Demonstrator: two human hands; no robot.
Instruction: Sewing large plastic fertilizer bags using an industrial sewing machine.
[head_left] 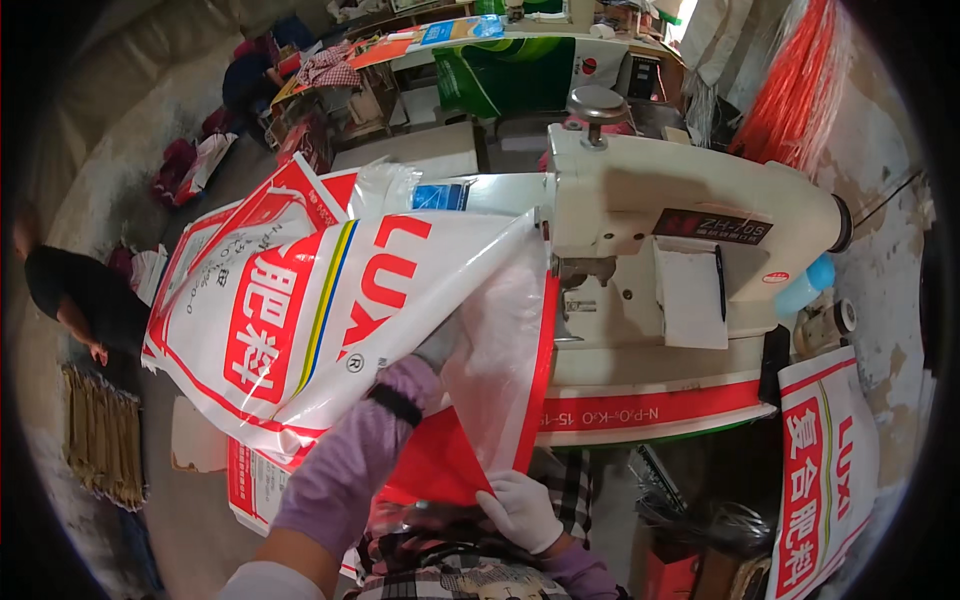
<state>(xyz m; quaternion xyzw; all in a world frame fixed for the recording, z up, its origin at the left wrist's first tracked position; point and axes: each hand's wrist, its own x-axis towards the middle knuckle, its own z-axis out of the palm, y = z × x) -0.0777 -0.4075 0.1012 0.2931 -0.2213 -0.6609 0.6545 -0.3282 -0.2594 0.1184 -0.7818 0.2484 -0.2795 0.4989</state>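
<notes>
The sack is at the sewing machine, seam seemingly unsewn: right hand pinches its lower edge, left hand is hidden inside, grip unclear.

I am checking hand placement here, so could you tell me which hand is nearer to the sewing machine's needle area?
Left. The left hand is tucked inside the white and red sack, just left of the sewing machine needle area; the right hand grips the sack's lower edge, well below it.

Left hand hidden inside white-and-red sack; right hand fingers partly tucked under sack edge.
</notes>
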